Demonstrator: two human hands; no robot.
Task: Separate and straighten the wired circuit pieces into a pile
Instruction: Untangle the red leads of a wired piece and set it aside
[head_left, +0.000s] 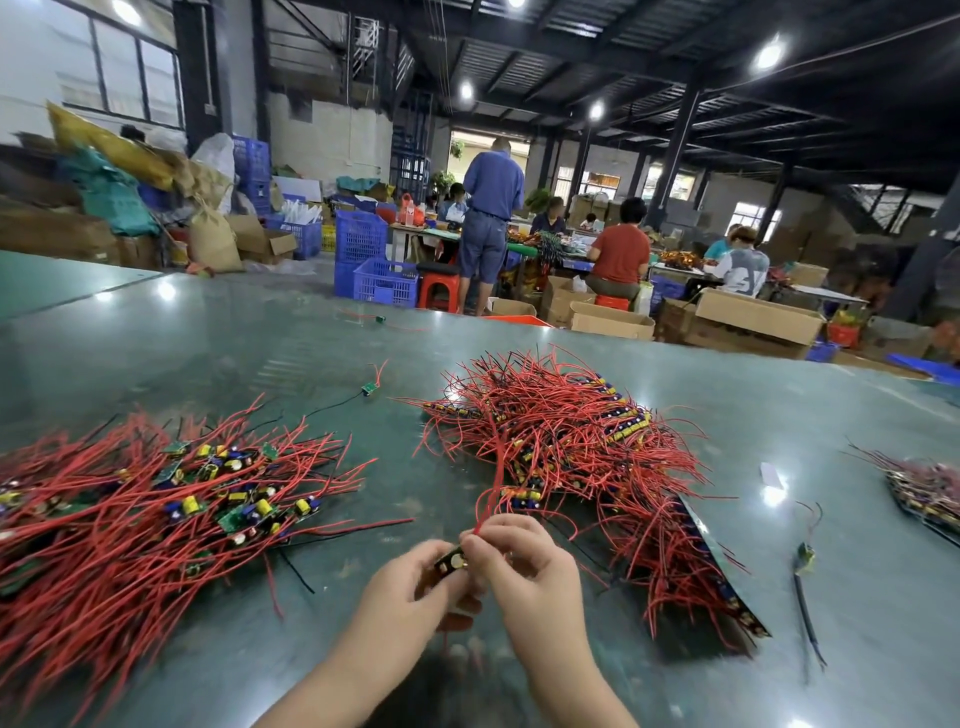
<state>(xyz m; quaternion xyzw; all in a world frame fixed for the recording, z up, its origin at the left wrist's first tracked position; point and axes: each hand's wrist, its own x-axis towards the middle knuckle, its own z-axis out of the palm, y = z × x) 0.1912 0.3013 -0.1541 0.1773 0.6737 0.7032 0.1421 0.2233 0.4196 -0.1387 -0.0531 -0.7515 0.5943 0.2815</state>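
Holding 1 circuit piece (451, 562) in left hand (410, 587) and right hand (524, 564), we judge sorting half-finished: tangled heap (571, 447) remains, loose pile (156, 499) grows.

Green table (218, 332) — two red-wired circuit piles (140, 499) (576, 447), loose strays (370, 388).

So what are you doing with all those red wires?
A person is sorting small circuit boards with red wires on a green table. Both hands hold one circuit piece: the left hand grips the little board, and the right hand pinches its red wire, which runs up toward the big tangled heap. Another pile lies on the left. A few single pieces lie loose on the table.
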